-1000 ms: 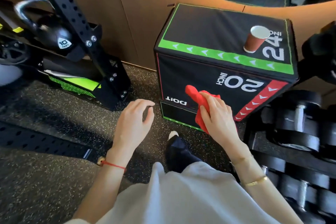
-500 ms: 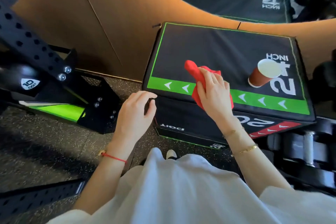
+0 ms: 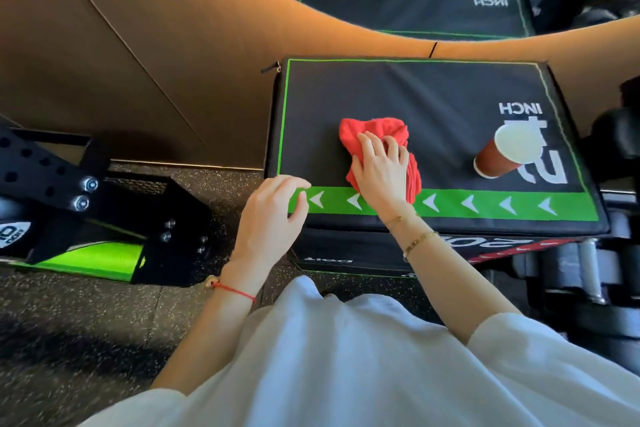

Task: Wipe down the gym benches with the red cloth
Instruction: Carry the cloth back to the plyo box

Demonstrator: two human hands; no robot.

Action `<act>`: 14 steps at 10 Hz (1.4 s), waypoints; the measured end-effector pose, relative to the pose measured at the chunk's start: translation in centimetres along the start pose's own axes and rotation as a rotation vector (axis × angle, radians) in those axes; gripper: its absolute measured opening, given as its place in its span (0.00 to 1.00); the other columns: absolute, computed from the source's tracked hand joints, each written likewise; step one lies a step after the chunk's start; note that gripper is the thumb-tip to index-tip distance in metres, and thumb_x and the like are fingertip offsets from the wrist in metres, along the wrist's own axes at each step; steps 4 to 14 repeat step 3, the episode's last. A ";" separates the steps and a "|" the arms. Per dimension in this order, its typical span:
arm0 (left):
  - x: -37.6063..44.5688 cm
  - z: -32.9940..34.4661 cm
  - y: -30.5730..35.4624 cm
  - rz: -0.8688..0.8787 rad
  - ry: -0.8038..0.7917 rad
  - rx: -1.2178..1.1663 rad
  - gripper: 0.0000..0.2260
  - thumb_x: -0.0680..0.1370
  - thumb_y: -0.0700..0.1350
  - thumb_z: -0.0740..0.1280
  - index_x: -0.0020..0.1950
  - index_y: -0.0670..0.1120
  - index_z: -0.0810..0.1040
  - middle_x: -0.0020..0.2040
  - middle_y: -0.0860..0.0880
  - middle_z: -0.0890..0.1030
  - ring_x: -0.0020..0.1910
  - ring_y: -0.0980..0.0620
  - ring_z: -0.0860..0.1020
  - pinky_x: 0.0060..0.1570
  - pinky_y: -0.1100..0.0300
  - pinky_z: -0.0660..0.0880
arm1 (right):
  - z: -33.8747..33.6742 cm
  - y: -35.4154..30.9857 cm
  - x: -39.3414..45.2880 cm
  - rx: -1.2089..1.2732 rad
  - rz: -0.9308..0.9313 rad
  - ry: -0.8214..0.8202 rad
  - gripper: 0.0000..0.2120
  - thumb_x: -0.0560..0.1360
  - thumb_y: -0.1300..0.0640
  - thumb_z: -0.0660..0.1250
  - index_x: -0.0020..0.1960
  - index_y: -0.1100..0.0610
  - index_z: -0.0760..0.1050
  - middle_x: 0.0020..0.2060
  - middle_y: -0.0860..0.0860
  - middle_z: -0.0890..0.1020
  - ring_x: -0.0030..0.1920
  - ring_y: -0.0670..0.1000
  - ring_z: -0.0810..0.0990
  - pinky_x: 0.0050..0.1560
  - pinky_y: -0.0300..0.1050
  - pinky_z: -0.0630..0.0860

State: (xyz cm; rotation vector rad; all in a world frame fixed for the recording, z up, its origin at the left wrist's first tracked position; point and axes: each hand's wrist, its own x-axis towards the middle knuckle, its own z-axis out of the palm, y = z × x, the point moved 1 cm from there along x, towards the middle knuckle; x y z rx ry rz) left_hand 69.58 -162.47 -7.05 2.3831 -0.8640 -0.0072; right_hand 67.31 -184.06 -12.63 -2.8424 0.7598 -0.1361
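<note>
One red cloth (image 3: 372,130) lies bunched beneath fingers (image 3: 370,146) of the right hand (image 3: 381,173).

Red cloth (image 3: 375,135) nubby; box top (image 3: 433,97) matt fabric.

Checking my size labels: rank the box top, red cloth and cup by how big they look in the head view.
1. box top, by far
2. cloth, partly hidden under the right hand
3. cup, only somewhat smaller than the cloth

Black padded box (image 3: 433,94) with green trim, red cloth (image 3: 374,135), brown paper cup (image 3: 498,159) upright on top
</note>
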 end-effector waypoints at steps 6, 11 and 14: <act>2.5 -0.9 -1.8 0.106 -0.053 -0.053 0.08 0.78 0.39 0.66 0.55 0.44 0.81 0.53 0.50 0.83 0.54 0.49 0.79 0.57 0.54 0.75 | -1.9 0.6 -2.4 0.191 0.029 0.030 0.26 0.79 0.45 0.60 0.76 0.49 0.63 0.75 0.46 0.66 0.77 0.55 0.58 0.77 0.62 0.45; 2.5 -0.9 -1.8 0.106 -0.053 -0.053 0.08 0.78 0.39 0.66 0.55 0.44 0.81 0.53 0.50 0.83 0.54 0.49 0.79 0.57 0.54 0.75 | -1.9 0.6 -2.4 0.191 0.029 0.030 0.26 0.79 0.45 0.60 0.76 0.49 0.63 0.75 0.46 0.66 0.77 0.55 0.58 0.77 0.62 0.45; 2.5 -0.9 -1.8 0.106 -0.053 -0.053 0.08 0.78 0.39 0.66 0.55 0.44 0.81 0.53 0.50 0.83 0.54 0.49 0.79 0.57 0.54 0.75 | -1.9 0.6 -2.4 0.191 0.029 0.030 0.26 0.79 0.45 0.60 0.76 0.49 0.63 0.75 0.46 0.66 0.77 0.55 0.58 0.77 0.62 0.45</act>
